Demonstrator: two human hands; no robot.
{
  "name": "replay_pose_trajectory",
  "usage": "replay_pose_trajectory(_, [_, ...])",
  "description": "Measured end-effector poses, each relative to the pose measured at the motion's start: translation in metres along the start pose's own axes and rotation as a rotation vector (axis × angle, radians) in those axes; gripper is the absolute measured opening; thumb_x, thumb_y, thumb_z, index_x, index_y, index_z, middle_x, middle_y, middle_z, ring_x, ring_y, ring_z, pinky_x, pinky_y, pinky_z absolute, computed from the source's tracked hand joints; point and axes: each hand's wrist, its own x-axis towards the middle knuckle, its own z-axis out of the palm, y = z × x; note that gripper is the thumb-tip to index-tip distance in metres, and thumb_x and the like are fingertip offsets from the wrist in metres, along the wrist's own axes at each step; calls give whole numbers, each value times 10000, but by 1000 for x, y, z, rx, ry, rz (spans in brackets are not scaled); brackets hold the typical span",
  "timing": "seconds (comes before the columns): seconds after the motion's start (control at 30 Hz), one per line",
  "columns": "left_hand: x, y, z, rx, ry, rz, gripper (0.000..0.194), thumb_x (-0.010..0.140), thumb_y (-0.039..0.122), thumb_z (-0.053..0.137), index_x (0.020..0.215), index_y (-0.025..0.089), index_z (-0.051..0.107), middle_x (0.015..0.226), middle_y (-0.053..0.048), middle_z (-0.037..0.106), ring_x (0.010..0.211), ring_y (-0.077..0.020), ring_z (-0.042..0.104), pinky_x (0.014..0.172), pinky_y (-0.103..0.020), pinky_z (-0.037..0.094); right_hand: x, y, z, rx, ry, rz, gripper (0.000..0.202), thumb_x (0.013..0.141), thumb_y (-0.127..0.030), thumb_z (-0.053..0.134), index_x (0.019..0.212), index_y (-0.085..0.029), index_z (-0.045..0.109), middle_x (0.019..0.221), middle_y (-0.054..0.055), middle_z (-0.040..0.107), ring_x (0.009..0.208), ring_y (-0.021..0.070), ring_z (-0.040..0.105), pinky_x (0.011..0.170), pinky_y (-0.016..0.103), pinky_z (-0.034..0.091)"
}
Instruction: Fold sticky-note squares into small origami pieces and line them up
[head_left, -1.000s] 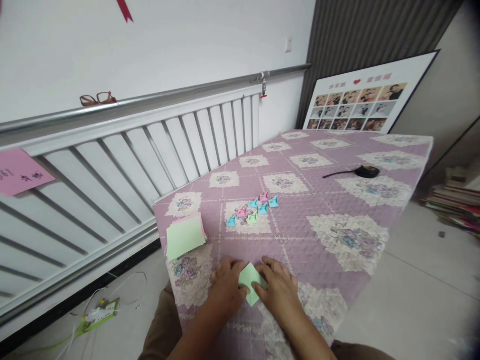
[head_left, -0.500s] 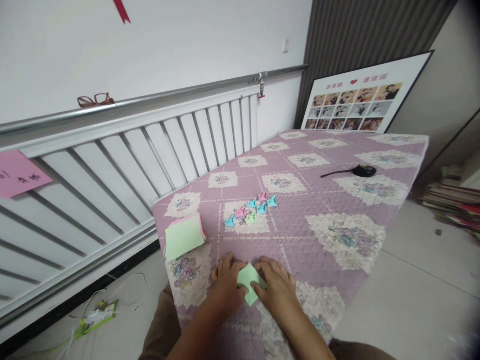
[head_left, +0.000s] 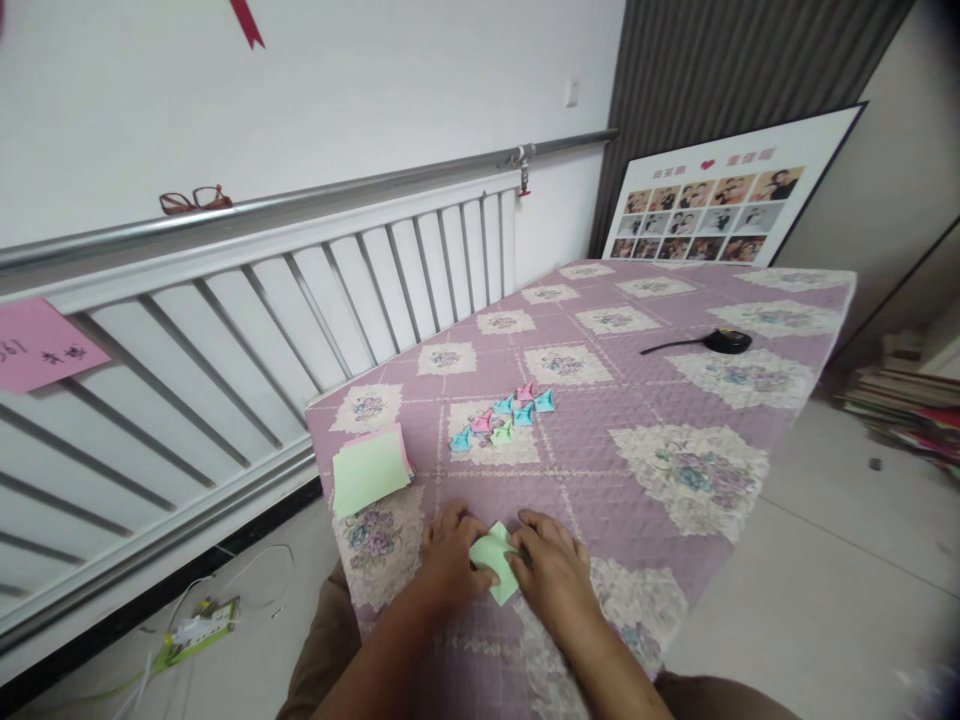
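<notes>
A light green paper point(head_left: 498, 560), partly folded into a diamond-like shape, lies on the patterned tablecloth between my hands. My left hand point(head_left: 453, 553) grips its left side, thumb on top near the lower left edge. On the paper's right side, my right hand point(head_left: 552, 562) presses with thumb and fingertips. Beyond the hands sit several small folded paper pieces: blue point(head_left: 460, 439), pink point(head_left: 482, 422) and green point(head_left: 502, 433). To the left lies a stack of square paper sheets point(head_left: 369, 474), with light green on top and pink showing beneath.
A black object with a thin tail point(head_left: 727, 342) lies on the tablecloth point(head_left: 585, 420) at the right. A white radiator point(head_left: 337, 300) runs along the left edge, with glasses point(head_left: 196, 200) on the pipe above. A power strip point(head_left: 199, 635) is on the floor.
The green paper's left part now looks curved and lifted under my left thumb, which has moved slightly. My right thumb has drawn back a little to the right. The view has shifted slightly.
</notes>
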Motion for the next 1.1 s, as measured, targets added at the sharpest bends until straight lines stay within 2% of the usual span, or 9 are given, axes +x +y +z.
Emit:
replay_pose_trajectory(0.1, [3,-3,-2,33,-8,37,475,616,373,730,1057,272,584,1453,-53,302,1336,-274,257,1070,-451,174,0,1,1,-6,28,-33,85,785,-203,542,777,-253,611,1181,40,596,1119,246,476,856,397,323])
replay_pose_trajectory(0.2, [5,-6,-3,55,12,72,352,674,350,694,1002,258,608,1439,-41,331,1323,-264,277,1064,-434,188,0,1,1,-6,66,-69,83,790,-203,550,775,-252,616,1148,40,607,1092,242,484,841,385,318])
replay_pose_trajectory(0.37, [4,-10,-3,63,63,111,171,759,256,598,923,253,646,1369,-23,414,1265,-239,340,1042,-398,219,-3,-5,-3,-55,89,-105,112,825,-213,550,734,-243,608,890,21,641,920,213,528,807,365,284])
replay_pose_trajectory(0.47, [4,-12,-5,64,98,161,149,790,225,563,902,250,658,1272,-21,483,1200,-215,390,1009,-363,249,-4,-5,-4,-85,67,-121,135,849,-225,542,733,-237,609,795,11,627,845,201,535,791,364,271])
replay_pose_trajectory(0.63, [1,-14,-8,82,125,264,123,846,226,529,870,239,649,1051,-16,562,1037,-185,461,927,-326,294,-5,0,-2,-95,42,-138,58,837,-224,572,826,-248,624,842,3,633,864,192,548,769,331,281])
replay_pose_trajectory(0.77, [-1,-17,-10,129,103,355,133,885,245,496,854,241,626,958,-7,579,970,-187,468,895,-332,292,-6,0,-3,-123,42,-147,96,842,-218,568,754,-227,605,803,5,619,824,184,542,741,315,285])
replay_pose_trajectory(0.97, [3,-24,-10,195,66,450,175,926,273,440,890,238,608,925,-10,581,919,-188,477,839,-321,317,-9,-3,-1,-179,65,-207,185,888,-214,511,725,-214,598,765,27,606,783,195,518,721,331,281])
replay_pose_trajectory(1.1, [8,-28,-7,218,62,500,153,923,265,456,919,258,609,917,5,573,901,-180,480,807,-307,330,-10,4,4,-184,61,-248,169,889,-205,511,739,-206,589,754,27,598,753,187,521,697,317,302])
